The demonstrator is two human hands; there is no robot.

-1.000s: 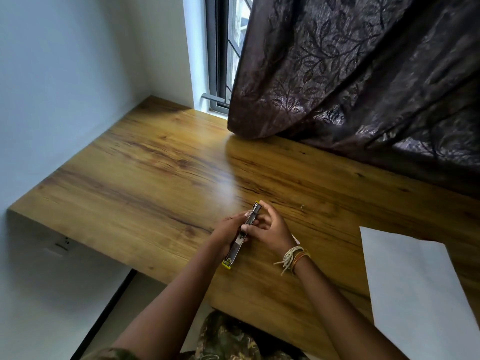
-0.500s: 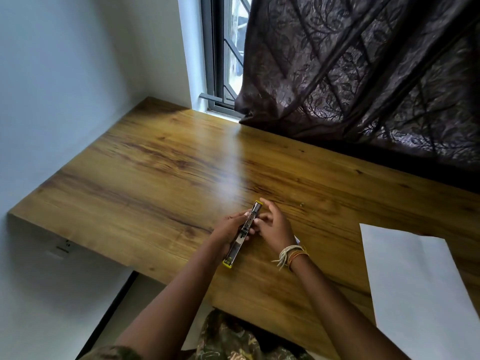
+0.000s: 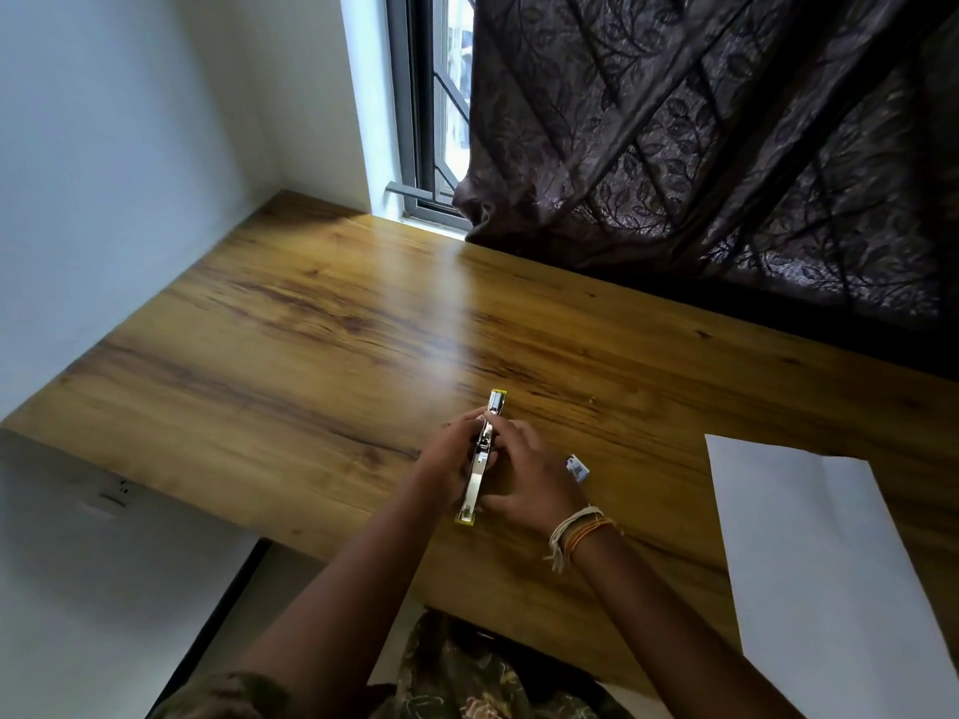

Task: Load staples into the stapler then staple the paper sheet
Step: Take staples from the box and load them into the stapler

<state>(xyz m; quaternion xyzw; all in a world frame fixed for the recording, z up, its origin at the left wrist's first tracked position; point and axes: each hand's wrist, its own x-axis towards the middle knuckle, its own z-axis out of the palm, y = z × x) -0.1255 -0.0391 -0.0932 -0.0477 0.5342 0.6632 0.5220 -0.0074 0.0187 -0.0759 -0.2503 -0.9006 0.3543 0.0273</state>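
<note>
A slim metal stapler (image 3: pixel 476 485) with yellow ends lies lengthwise on the wooden desk (image 3: pixel 311 345), opened out flat with its shiny channel facing up. My left hand (image 3: pixel 449 459) grips its left side near the middle. My right hand (image 3: pixel 529 474) rests against its right side, fingers curled over the channel; whether staples are between them is hidden. A small white and blue staple box (image 3: pixel 577 467) lies just right of my right hand. The white paper sheet (image 3: pixel 820 563) lies flat at the desk's right.
A dark patterned curtain (image 3: pixel 726 147) hangs over the desk's back edge beside a window (image 3: pixel 441 106). White walls close the left side. The desk's front edge runs just under my forearms.
My right hand has slid back along the stapler toward me, uncovering the small staple box beside it. The stapler's shiny channel shows more. The curtain has shifted.
</note>
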